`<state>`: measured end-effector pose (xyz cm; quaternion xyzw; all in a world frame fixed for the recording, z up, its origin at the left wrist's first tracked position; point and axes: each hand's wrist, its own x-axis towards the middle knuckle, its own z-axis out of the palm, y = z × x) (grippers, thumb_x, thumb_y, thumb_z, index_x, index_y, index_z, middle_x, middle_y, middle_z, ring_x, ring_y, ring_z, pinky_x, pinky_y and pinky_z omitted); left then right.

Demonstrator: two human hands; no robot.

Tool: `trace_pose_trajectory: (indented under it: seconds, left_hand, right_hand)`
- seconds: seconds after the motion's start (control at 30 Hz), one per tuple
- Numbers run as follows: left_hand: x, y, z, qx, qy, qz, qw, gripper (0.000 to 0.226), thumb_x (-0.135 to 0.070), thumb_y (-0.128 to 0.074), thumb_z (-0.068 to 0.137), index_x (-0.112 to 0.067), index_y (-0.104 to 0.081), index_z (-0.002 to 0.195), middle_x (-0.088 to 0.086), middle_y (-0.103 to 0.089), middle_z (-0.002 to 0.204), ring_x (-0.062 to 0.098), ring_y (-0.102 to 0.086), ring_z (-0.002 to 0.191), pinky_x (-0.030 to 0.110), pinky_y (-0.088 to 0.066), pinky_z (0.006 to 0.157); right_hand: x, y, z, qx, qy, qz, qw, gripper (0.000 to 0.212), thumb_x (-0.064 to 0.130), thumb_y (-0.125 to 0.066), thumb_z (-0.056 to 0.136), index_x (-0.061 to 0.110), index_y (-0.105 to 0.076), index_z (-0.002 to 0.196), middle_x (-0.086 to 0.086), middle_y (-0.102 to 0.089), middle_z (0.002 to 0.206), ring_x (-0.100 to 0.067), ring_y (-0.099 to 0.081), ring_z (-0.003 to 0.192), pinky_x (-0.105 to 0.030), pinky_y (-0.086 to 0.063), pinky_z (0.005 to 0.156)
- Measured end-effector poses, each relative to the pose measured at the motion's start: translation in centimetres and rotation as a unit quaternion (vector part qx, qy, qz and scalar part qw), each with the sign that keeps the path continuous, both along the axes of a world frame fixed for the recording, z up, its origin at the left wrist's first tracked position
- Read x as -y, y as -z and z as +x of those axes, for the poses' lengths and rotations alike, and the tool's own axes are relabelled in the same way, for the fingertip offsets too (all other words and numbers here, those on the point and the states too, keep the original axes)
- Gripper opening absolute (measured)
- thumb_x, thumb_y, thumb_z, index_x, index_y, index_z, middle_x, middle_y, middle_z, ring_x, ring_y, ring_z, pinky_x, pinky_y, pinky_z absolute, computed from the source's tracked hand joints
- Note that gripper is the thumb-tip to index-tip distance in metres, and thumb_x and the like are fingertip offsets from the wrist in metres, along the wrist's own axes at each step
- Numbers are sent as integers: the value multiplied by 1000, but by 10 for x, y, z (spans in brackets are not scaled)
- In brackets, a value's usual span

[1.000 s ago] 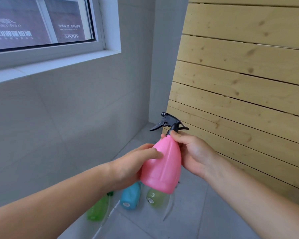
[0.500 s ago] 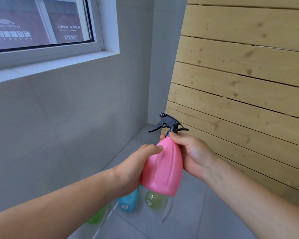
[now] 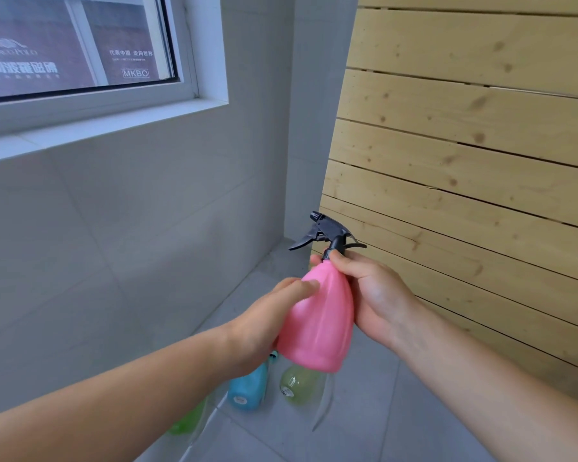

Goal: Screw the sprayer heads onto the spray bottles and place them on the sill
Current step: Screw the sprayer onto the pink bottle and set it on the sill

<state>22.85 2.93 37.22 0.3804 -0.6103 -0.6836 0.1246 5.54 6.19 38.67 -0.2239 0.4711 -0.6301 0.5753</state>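
Note:
I hold a pink spray bottle (image 3: 317, 321) upright in the air with both hands. A black sprayer head (image 3: 324, 233) sits on its neck, nozzle pointing left. My left hand (image 3: 267, 321) grips the bottle's body from the left. My right hand (image 3: 374, 295) wraps the right side, thumb and fingertips at the neck just under the sprayer. The white window sill (image 3: 107, 126) runs along the upper left, above the bottle.
On the grey tiled floor below lie a blue bottle (image 3: 247, 388), a pale green bottle (image 3: 299, 383) and a brighter green bottle (image 3: 187, 421), partly hidden by my left arm. A wooden slatted panel (image 3: 464, 161) leans at the right. A grey tiled wall fills the left.
The pink bottle and both hands have shifted slightly right and a little higher in view. My grip on the bottle looks the same.

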Motion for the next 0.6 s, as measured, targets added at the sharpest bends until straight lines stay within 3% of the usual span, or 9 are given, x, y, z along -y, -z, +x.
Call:
trace_pose_trajectory:
  seconds: [0.03,0.1,0.17,0.23,0.33,0.4,0.5,0.6]
  left_hand:
    - [3,3,0,7,12,15,1000,43,-51,-70,82,-16,-68,107,19,-71,123,33,-72,105,33,-53,106]
    - [4,-3,-6,22,-26,5,999,67,-56,-78,63,-19,-68,118,18,-75,121,38,-72,112,55,-51,106]
    - [3,0,-3,13,-37,-55,998,84,-62,-84,49,-24,-64,122,6,-76,117,25,-76,105,52,-60,96]
    - [1,-1,-6,11,-10,-62,998,91,-69,-81,52,-28,-60,130,1,-75,121,20,-75,108,49,-60,99]
    - [7,2,-4,-25,-10,64,998,82,-69,-72,68,-22,-64,134,13,-73,131,37,-66,125,59,-43,115]
    - [10,3,-2,-33,-11,45,998,77,-64,-75,68,-18,-68,129,19,-72,130,44,-64,125,66,-39,115]
    - [10,-1,-5,1,-43,-54,998,89,-71,-80,50,-22,-63,123,9,-74,122,28,-76,106,59,-56,101]
    - [6,2,-5,-17,-18,-11,1000,97,-81,-73,56,-23,-57,133,5,-73,126,23,-74,111,52,-57,103]
  right_hand:
    - [-1,1,-1,-3,2,2,1000,9,14,-63,91,7,-67,95,-11,-76,107,-26,-69,96,-45,-53,97]
    - [-2,2,-2,-10,3,6,1000,9,15,-63,91,8,-68,94,-11,-76,106,-27,-68,96,-48,-52,99]
    - [-1,3,0,-14,7,3,1000,10,14,-64,91,7,-69,95,-11,-76,105,-27,-69,98,-48,-51,100]
    - [-1,1,1,-23,8,-4,1000,12,15,-63,91,7,-69,97,-11,-76,105,-25,-70,98,-46,-53,97]
    - [-1,-3,1,-24,2,-14,1000,12,14,-63,91,7,-68,99,-11,-76,106,-27,-69,93,-47,-54,96]
    - [-2,-4,1,-18,-3,-16,1000,12,15,-63,91,7,-67,99,-12,-76,106,-27,-70,94,-48,-54,96]
    - [-2,-4,2,-12,-4,-19,1000,12,15,-61,92,6,-66,97,-12,-75,106,-28,-69,99,-48,-52,99]
    - [-3,-6,3,-16,-3,-24,1000,11,15,-61,92,7,-67,96,-13,-75,107,-26,-69,96,-46,-53,97]
